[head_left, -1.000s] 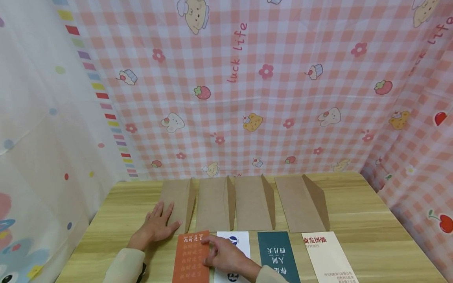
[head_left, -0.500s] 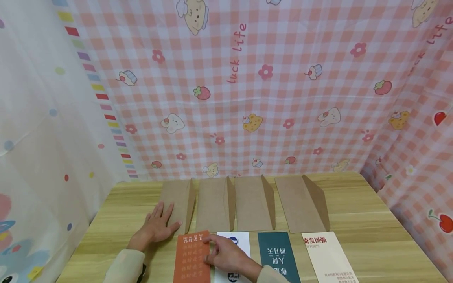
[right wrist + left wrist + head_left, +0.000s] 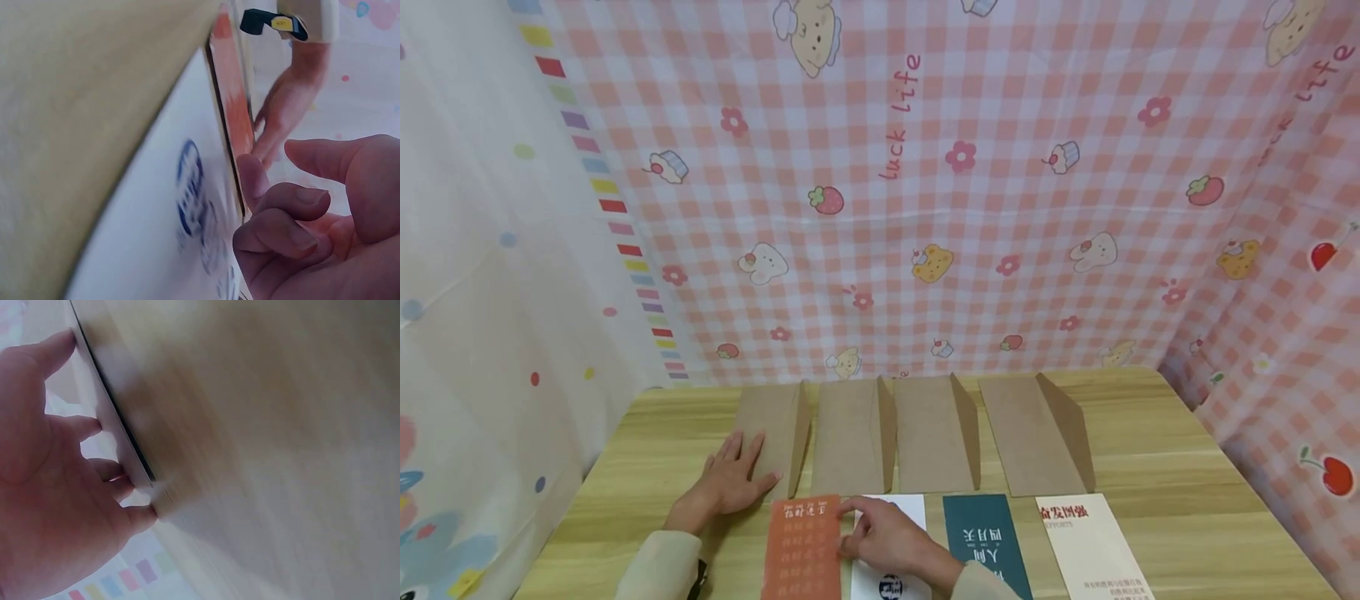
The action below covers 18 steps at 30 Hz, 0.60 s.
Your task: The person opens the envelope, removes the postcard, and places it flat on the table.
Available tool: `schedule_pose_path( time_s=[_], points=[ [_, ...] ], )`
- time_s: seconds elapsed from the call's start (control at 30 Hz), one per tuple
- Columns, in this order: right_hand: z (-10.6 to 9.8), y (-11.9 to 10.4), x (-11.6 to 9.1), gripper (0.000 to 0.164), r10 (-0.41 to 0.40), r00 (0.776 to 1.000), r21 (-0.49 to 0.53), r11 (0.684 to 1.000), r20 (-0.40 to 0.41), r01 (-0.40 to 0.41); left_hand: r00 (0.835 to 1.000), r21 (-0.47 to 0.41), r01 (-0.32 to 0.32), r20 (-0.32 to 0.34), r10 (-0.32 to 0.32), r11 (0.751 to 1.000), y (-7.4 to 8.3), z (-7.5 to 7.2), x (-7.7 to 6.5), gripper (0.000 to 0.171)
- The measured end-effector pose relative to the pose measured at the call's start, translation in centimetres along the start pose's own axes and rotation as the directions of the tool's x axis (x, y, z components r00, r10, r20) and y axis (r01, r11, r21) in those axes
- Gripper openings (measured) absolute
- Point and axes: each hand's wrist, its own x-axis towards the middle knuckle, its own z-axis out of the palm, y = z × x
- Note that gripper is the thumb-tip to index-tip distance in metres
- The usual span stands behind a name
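Observation:
In the head view, my left hand (image 3: 730, 483) rests with spread fingers on the leftmost brown envelope (image 3: 767, 433). The left wrist view shows its fingertips along the envelope's edge (image 3: 119, 437). My right hand (image 3: 887, 537) is over the white card (image 3: 913, 510), covering part of it. Its index fingertip and thumb sit apart at the right edge of the orange card (image 3: 801, 550). In the right wrist view, the index finger of the right hand (image 3: 300, 244) reaches to the orange card (image 3: 231, 94), while the other fingers curl loosely.
Further brown envelopes (image 3: 850, 437), (image 3: 928, 437) and a wider-set envelope (image 3: 1026, 437) lie in a row with raised flaps. A dark green card (image 3: 981, 525) and a cream card (image 3: 1093, 550) lie in front of them on the wooden table (image 3: 1187, 483). Patterned cloths hang around.
My right fingertips have drawn back slightly rightward, from over the orange card to its right edge. The left hand stays on the envelope. The head view has shifted a little.

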Motion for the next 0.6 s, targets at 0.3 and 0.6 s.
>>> schedule_pose_path(
  time_s=[0.3, 0.6],
  points=[
    [-2.3, -0.1, -0.2, 0.022, 0.018, 1.0, 0.03, 0.999, 0.014, -0.019, 0.999, -0.021, -0.017, -0.035, 0.016, 1.0, -0.1, 0.1, 0.0, 0.078],
    [-5.1, 0.0, -0.9, 0.022, 0.016, 1.0, 0.001, 1.0, 0.014, -0.016, 0.993, -0.016, -0.056, -0.109, 0.054, 0.998, -0.3, 0.1, -0.3, 0.066]
  ],
)
